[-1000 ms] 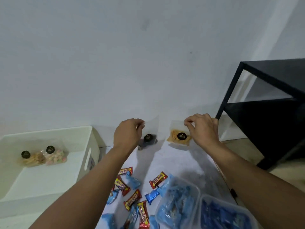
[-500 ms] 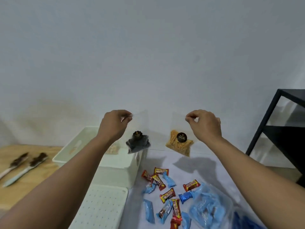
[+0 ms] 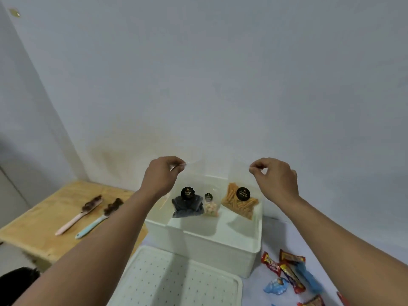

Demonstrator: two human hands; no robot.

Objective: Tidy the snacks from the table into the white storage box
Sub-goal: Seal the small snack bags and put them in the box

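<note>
Hanging over the white storage box (image 3: 212,244), a dark snack bag (image 3: 187,205) is pinched by the left hand (image 3: 160,178), a yellow stick bag (image 3: 240,204) by the right hand (image 3: 276,180); both should be lowered inside before being released.

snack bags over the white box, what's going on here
A person is tidying snacks. The left hand pinches a clear bag of dark snacks by its top and the right hand a bag of orange sticks, both hanging over the white storage box. A small bag of pale snacks lies inside. Wrapped candies remain on the table.
</note>
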